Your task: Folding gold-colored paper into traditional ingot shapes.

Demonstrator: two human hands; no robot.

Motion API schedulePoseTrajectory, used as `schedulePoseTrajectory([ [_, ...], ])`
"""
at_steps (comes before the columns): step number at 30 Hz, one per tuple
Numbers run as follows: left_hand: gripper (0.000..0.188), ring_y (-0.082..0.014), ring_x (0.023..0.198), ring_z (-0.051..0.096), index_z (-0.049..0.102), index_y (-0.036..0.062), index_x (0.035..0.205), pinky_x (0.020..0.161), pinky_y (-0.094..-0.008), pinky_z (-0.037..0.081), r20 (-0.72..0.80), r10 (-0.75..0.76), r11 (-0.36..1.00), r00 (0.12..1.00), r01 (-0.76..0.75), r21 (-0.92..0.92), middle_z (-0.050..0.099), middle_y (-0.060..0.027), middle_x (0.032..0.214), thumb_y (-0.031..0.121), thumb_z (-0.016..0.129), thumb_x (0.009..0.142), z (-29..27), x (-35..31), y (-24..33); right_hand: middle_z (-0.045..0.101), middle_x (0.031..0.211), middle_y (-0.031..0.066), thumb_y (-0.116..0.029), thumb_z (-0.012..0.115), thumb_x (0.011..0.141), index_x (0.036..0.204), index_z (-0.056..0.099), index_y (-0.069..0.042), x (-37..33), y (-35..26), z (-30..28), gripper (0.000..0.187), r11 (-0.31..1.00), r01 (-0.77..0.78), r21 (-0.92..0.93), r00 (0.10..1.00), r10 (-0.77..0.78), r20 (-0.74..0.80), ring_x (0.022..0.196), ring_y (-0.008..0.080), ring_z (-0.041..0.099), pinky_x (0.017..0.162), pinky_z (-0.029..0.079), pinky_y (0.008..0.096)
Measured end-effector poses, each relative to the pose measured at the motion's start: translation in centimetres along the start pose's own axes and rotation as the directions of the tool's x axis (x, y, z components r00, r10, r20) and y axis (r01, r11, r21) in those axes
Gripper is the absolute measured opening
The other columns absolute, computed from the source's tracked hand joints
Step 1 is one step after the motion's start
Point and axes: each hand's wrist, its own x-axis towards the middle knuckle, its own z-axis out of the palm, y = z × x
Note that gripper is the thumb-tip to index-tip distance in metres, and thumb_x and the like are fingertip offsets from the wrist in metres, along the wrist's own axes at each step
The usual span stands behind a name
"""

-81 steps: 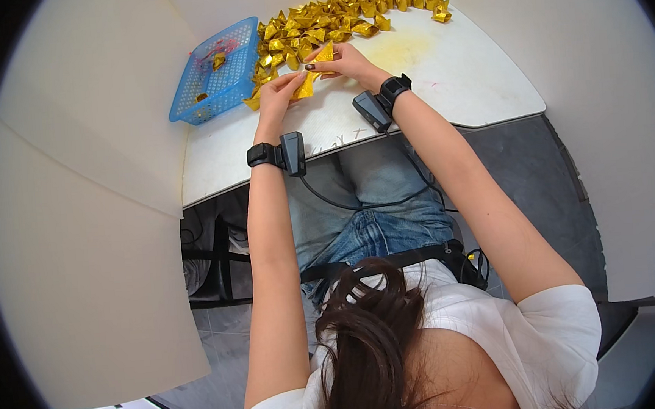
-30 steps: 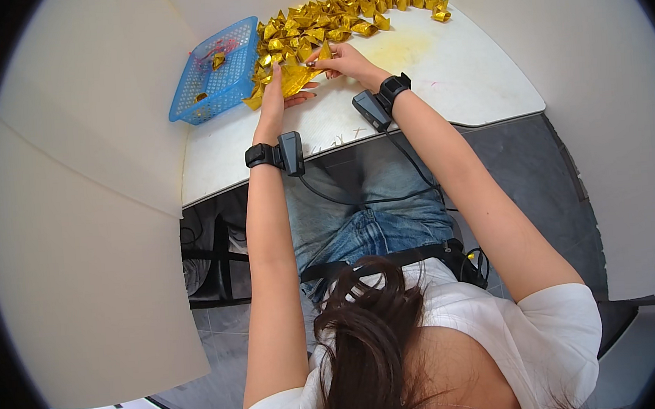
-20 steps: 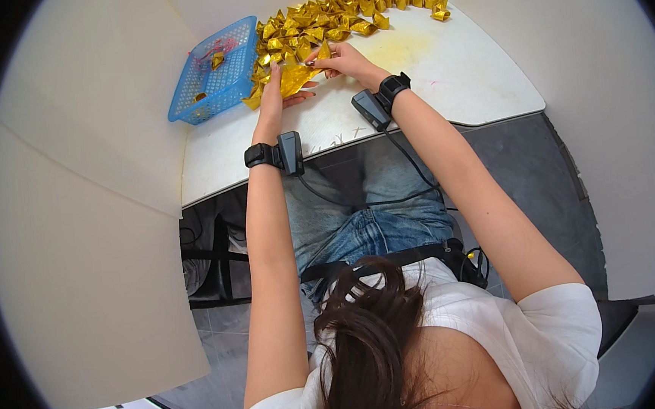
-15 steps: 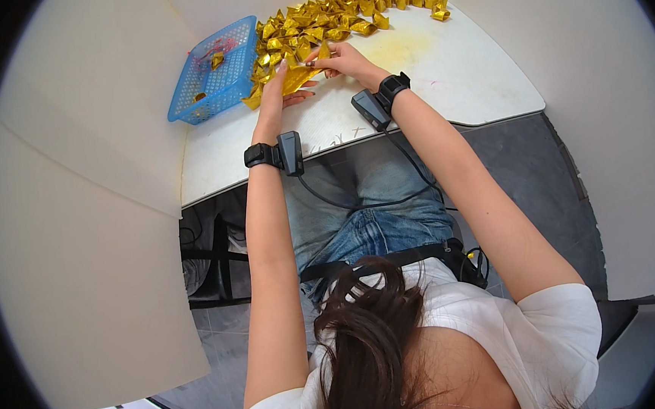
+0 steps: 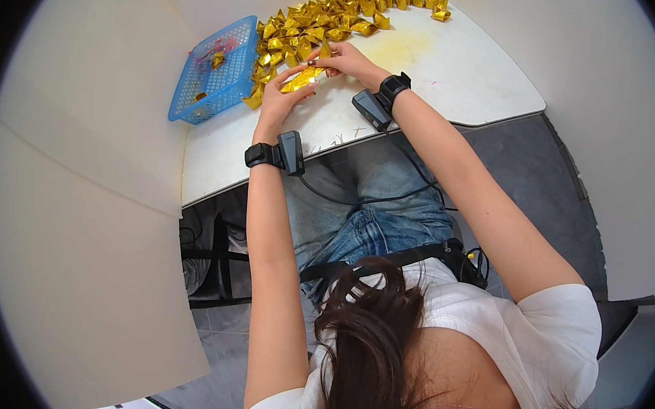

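Between my two hands is a folded piece of shiny gold paper (image 5: 301,80), raised over the table's far left part. My left hand (image 5: 278,100) grips its left end, thumb on the near side and fingers along the top. At the other end, my right hand (image 5: 345,60) pinches the paper, and a pointed gold tip stands up beside its fingers. Just beyond both hands lies a heap of folded gold paper ingots (image 5: 315,23), boat-shaped with pointed ends. The exact folds between my fingers are too small to make out.
A blue perforated plastic basket (image 5: 217,98) stands left of the heap, holding a few gold pieces and some pink strands. The white table (image 5: 478,80) has a yellowish stain. Pale partitions rise around it. Black wrist devices (image 5: 291,154) trail a cable across my lap.
My left hand has closed around the left end of the gold paper, its fingers drawn in from a stretched position. The paper looks narrower. My right hand has barely moved.
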Motion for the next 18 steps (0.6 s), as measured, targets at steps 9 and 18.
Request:
schedulePoseTrajectory([
  [9, 0.053, -0.0106, 0.087, 0.062, 0.055, 0.0055, 0.120, 0.077, -0.0223, 0.049, 0.025, 0.046, 0.998, 0.999, -0.047, 0.032, 0.064, -0.0080, 0.101, 0.005, 0.075, 0.071, -0.01, -0.13, 0.15, 0.059, 0.066, -0.0011, -0.016, 0.065, 0.082, 0.096, 0.067, -0.007, 0.39, 0.61, -0.16, 0.017, 0.999, 0.007, 0.033, 1.000, -0.007, 0.009, 0.056, 0.0041, 0.053, 0.051, 0.041, 0.0180],
  [18, 0.057, -0.0120, 0.091, 0.062, 0.053, 0.0051, 0.121, 0.080, -0.0236, 0.048, 0.063, 0.057, 0.998, 0.996, -0.058, 0.022, 0.064, -0.0098, 0.101, 0.002, 0.075, 0.069, 0.05, -0.14, 0.23, 0.059, 0.069, -0.0013, -0.016, 0.064, 0.082, 0.096, 0.067, -0.007, 0.29, 0.50, -0.14, 0.017, 0.999, -0.004, 0.043, 1.000, 0.004, -0.001, 0.057, 0.0041, 0.052, 0.052, 0.041, 0.0173],
])
